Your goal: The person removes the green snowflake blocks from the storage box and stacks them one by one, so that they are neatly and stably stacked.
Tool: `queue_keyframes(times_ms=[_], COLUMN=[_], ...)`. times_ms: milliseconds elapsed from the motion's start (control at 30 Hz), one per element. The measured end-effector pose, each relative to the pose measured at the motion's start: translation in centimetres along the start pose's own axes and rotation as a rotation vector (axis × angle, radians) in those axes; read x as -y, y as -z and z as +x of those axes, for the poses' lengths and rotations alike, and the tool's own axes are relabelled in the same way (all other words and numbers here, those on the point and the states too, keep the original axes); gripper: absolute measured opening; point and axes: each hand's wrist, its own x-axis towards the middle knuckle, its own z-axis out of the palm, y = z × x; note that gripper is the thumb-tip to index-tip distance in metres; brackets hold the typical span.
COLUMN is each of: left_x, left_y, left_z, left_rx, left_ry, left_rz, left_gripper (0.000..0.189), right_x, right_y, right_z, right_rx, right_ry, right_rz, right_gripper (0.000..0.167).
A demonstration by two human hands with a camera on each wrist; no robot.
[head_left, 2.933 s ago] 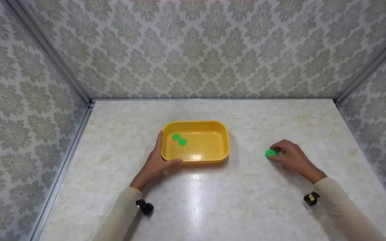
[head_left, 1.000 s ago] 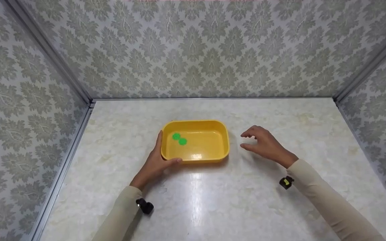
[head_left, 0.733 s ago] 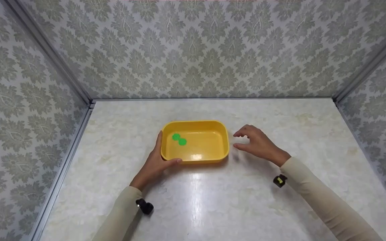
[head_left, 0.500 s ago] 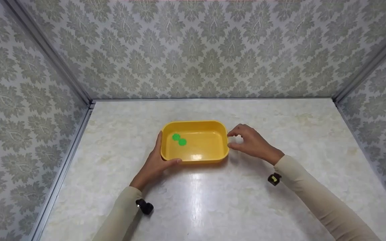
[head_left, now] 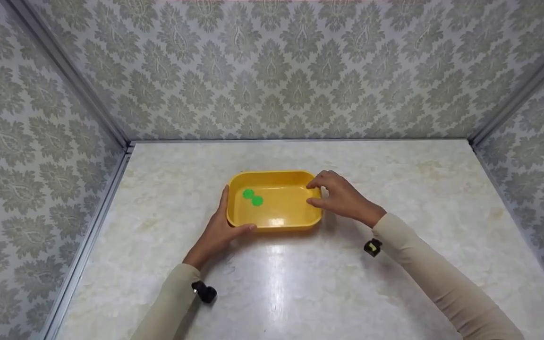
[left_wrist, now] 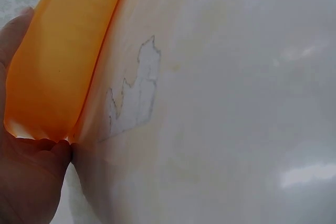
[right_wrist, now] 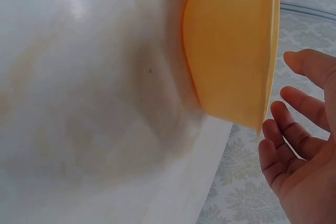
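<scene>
A yellow plastic tray (head_left: 281, 212) stands on the table. Two small green discs with notched edges (head_left: 248, 193) lie side by side on its floor, toward the left. My left hand (head_left: 220, 231) grips the tray's left end, fingers along the side wall and thumb at the front rim; the left wrist view shows this hand (left_wrist: 31, 171) against the orange-looking wall. Over the right rim reaches my right hand (head_left: 343, 196), thumb and forefinger parted. The right wrist view has that hand (right_wrist: 304, 135) beside the rim, nothing visible between its fingers.
A pale marbled table (head_left: 272, 283) bears the tray. Patterned walls (head_left: 272, 71) close off the back and both sides, with metal framing (head_left: 88, 259) along the left edge. Each sleeve carries a small black wrist camera (head_left: 372, 247).
My right hand, which pinched a green disc at the table's right earlier, has moved left to the tray's right rim; that disc is out of sight. My left hand and the tray stay put.
</scene>
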Motion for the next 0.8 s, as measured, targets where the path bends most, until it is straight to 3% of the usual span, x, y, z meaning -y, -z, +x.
queue_keyframes(times_ms=[233,800], left_x=[0.1,0.0], left_y=[0.0,0.1], left_z=[0.0,0.0], left_rx=[0.001,0.013], left_ry=[0.0,0.026], left_rz=[0.005,-0.001], left_gripper=[0.136,0.136], right_x=[0.7,1.1], right_y=[-0.8,-3.9], right_z=[1.5,4.1], right_rx=[0.044,0.134], right_ry=[0.024,0.015], right_rz=[-0.041,-0.025], right_gripper=[0.031,0.037])
